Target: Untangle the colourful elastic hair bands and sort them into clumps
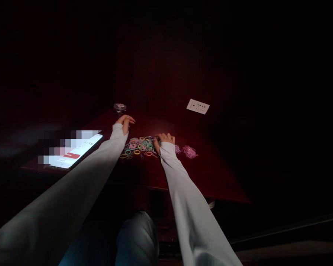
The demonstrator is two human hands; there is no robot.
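Right hand [164, 140] pinches into mixed elastic bands [138, 145] at table [211, 173] centre, fingers closed on some. Left hand [124, 122], loosely curled, empty, hovers at 11 o'clock. Pink pile [189, 151] sorted at 3 o'clock.

— What is the person wearing on the arms?

— Long, close-fitting sleeves in a pale grey-white fabric, plain, no print or stripe visible. They run the full length of both arms and end past the wrist, partly over the back of the left hand [124, 122] and the right hand [164, 139].

— Any cuffs, buttons, a watch?

— The sleeve ends look like simple hems; the light is too dim to tell more.

— And lower down?

— A knee in blue-grey fabric, probably denim, at the bottom of the view.
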